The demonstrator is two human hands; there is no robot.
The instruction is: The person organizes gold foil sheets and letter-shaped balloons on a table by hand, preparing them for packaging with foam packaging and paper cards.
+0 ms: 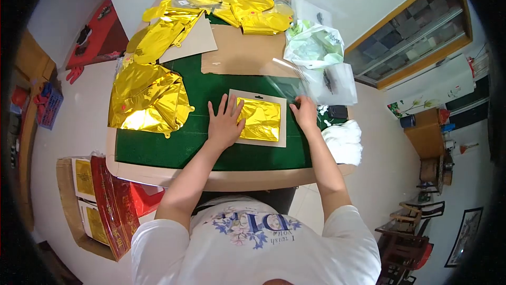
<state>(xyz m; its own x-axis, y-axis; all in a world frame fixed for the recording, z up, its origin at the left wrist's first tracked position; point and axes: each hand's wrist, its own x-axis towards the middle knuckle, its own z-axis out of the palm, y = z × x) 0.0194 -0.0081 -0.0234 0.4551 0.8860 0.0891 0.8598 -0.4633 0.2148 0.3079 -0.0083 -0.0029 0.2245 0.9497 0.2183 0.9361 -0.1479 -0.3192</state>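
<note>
On the green table surface (pixel 153 150) lies a cardboard backing card (pixel 283 121) with a hang hole, and a folded gold foil piece (pixel 259 120) rests on it. My left hand (pixel 225 121) lies with spread fingers over the card's left edge, its fingertips at the foil. To the right of the card, my right hand (pixel 304 114) has its fingers pressed together at the lower end of a clear plastic sleeve (pixel 290 77), which is blurred and tilts up to the left.
Gold foil balloons (pixel 150 98) are heaped at the left and along the back. A brown cardboard sheet (pixel 247 53) lies behind the card. At the right are a plastic bag (pixel 313 45), clear sleeves (pixel 342 85), a black object (pixel 337 111) and white cloth (pixel 343 143).
</note>
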